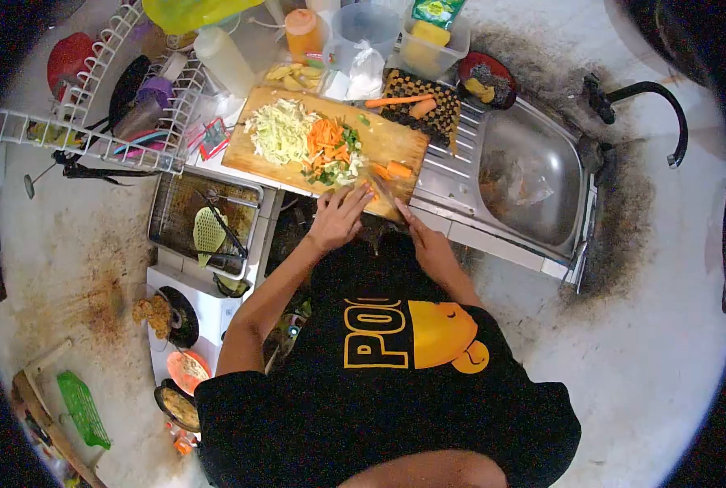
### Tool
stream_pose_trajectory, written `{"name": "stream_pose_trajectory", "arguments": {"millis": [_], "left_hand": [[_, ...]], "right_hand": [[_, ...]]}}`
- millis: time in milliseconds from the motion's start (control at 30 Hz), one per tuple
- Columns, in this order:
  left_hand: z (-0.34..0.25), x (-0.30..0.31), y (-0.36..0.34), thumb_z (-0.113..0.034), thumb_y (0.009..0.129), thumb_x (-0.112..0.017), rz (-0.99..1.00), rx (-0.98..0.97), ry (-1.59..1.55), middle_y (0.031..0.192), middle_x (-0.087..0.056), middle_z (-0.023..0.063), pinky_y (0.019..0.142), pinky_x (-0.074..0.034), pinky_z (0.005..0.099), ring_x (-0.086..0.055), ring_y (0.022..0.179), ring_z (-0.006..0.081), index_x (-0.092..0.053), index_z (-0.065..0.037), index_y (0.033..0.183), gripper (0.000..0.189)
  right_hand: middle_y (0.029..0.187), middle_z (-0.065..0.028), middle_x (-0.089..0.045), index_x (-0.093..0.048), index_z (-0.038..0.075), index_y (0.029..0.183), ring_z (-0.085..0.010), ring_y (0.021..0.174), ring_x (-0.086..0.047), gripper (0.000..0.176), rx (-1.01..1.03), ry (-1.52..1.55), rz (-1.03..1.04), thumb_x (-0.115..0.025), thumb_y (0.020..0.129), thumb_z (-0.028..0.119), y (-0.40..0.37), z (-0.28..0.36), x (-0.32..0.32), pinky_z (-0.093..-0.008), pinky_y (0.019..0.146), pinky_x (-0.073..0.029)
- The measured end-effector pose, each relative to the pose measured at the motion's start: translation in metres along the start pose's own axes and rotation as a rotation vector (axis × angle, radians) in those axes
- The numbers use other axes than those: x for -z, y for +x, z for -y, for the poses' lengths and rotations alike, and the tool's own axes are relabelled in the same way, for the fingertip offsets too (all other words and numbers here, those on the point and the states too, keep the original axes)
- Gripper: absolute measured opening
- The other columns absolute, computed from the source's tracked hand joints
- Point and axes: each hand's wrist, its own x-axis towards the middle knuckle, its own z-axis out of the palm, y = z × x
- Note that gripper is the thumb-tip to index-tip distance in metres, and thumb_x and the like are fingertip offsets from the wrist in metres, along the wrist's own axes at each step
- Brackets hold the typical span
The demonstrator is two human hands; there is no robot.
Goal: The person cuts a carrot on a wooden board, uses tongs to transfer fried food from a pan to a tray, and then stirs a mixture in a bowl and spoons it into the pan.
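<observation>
My right hand (429, 246) is closed around the handle of a knife (384, 189), whose blurred blade lies over the near edge of the wooden cutting board (257, 163). Beside the blade, my left hand (342, 213) has its fingers bent down on a carrot piece (372, 200), mostly covered by the fingertips. Farther up the board are shredded cabbage (280, 134), a heap of carrot strips (328, 142) and chopped green leaves (351, 140). Thick carrot chunks (398, 169) rest right of the knife.
On the right is a steel sink (534, 179) with a black faucet (651, 89). A whole carrot (393, 102) lies on a checkered mat (436, 122) behind the board. Bottles and tubs stand at the back. A white dish rack (180, 122) and a fryer basin (167, 211) are left.
</observation>
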Motion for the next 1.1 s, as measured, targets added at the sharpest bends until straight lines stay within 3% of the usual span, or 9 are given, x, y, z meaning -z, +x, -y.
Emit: {"name": "stream_pose_trajectory", "arguments": {"millis": [67, 200, 300, 400, 467, 600, 700, 767, 1100], "left_hand": [[0.001, -0.001, 0.001, -0.018, 0.074, -0.064, -0.013, -0.006, 0.008, 0.143, -0.04, 0.0018, 0.097, -0.032, 0.0475, -0.042, 0.121, 0.0255, -0.04, -0.017, 0.139, 0.069], [0.006, 0.001, 0.002, -0.015, 0.073, -0.064, -0.044, -0.037, -0.009, 0.14, -0.043, 0.0015, 0.095, -0.033, 0.0476, -0.042, 0.12, 0.0249, -0.044, -0.016, 0.135, 0.066], [0.007, 0.005, 0.005, -0.014, 0.072, -0.064, -0.066, -0.049, -0.042, 0.138, -0.045, 0.0015, 0.095, -0.033, 0.0467, -0.043, 0.119, 0.0246, -0.048, -0.016, 0.133, 0.063], [0.008, 0.005, 0.005, -0.014, 0.071, -0.065, -0.077, -0.072, 0.018, 0.137, -0.046, 0.001, 0.093, -0.034, 0.0457, -0.045, 0.118, 0.0239, -0.049, -0.017, 0.131, 0.063], [0.009, 0.004, 0.005, -0.015, 0.07, -0.066, -0.058, -0.078, 0.027, 0.137, -0.046, 0.0005, 0.093, -0.035, 0.0454, -0.046, 0.117, 0.0235, -0.05, -0.017, 0.131, 0.064], [0.012, 0.002, 0.009, -0.016, 0.067, -0.069, -0.108, -0.098, 0.024, 0.136, -0.048, -0.0011, 0.09, -0.037, 0.0454, -0.048, 0.114, 0.0219, -0.052, -0.018, 0.129, 0.065], [0.016, 0.004, 0.009, -0.017, 0.067, -0.069, -0.127, -0.122, -0.006, 0.135, -0.05, -0.0012, 0.089, -0.037, 0.0461, -0.05, 0.112, 0.0217, -0.053, -0.018, 0.129, 0.063], [0.017, -0.001, 0.009, -0.019, 0.068, -0.068, -0.122, -0.138, 0.012, 0.134, -0.05, -0.0012, 0.088, -0.037, 0.0462, -0.05, 0.112, 0.0214, -0.053, -0.019, 0.129, 0.063], [0.023, -0.007, 0.009, -0.028, 0.068, -0.07, -0.11, -0.191, 0.089, 0.14, -0.045, -0.002, 0.083, -0.038, 0.0482, -0.049, 0.114, 0.0198, -0.049, -0.02, 0.133, 0.069]], "right_hand": [[0.089, -0.0305, -0.062, -0.025, 0.038, 0.145, -0.0474, 0.079, -0.062, 0.054, 0.138, -0.029, -0.08, -0.036, 0.098, 0.014, -0.002, -0.008, -0.01, -0.0553, 0.069, -0.049], [0.088, -0.0311, -0.062, -0.025, 0.038, 0.144, -0.0474, 0.077, -0.062, 0.053, 0.126, -0.01, -0.115, -0.037, 0.098, 0.015, -0.012, 0.009, -0.008, -0.055, 0.068, -0.05], [0.101, -0.0291, -0.061, -0.031, 0.035, 0.143, -0.047, 0.089, -0.06, 0.052, -0.075, 0.033, 0.0, -0.04, 0.097, 0.013, -0.013, 0.021, -0.003, -0.0523, 0.074, -0.05], [0.09, -0.0301, -0.062, -0.027, 0.036, 0.144, -0.0465, 0.079, -0.062, 0.054, -0.127, -0.019, 0.022, -0.04, 0.097, 0.013, -0.014, 0.03, -0.005, -0.0546, 0.069, -0.049], [0.075, -0.0259, -0.063, -0.021, 0.034, 0.146, -0.0426, 0.066, -0.064, 0.063, -0.18, -0.223, 0.048, -0.043, 0.092, 0.01, -0.015, 0.038, -0.007, -0.0554, 0.06, -0.051], [0.074, -0.025, -0.064, -0.019, 0.034, 0.147, -0.0411, 0.065, -0.064, 0.068, -0.168, -0.237, 0.034, -0.045, 0.089, 0.008, -0.014, 0.034, -0.016, -0.0555, 0.059, -0.051], [0.074, -0.0255, -0.064, -0.018, 0.035, 0.146, -0.0421, 0.065, -0.064, 0.067, -0.2, -0.24, 0.011, -0.044, 0.09, 0.01, -0.013, 0.036, -0.017, -0.0554, 0.057, -0.051], [0.071, -0.0288, -0.061, -0.016, 0.035, 0.146, -0.0459, 0.065, -0.061, 0.055, -0.239, -0.224, 0.054, -0.038, 0.098, 0.017, -0.011, 0.033, -0.019, -0.057, 0.059, -0.048], [0.074, -0.028, -0.062, -0.023, 0.033, 0.143, -0.0467, 0.069, -0.061, 0.05, -0.241, -0.171, -0.003, -0.038, 0.098, 0.018, 0.003, 0.034, -0.014, -0.0572, 0.063, -0.048]]}}
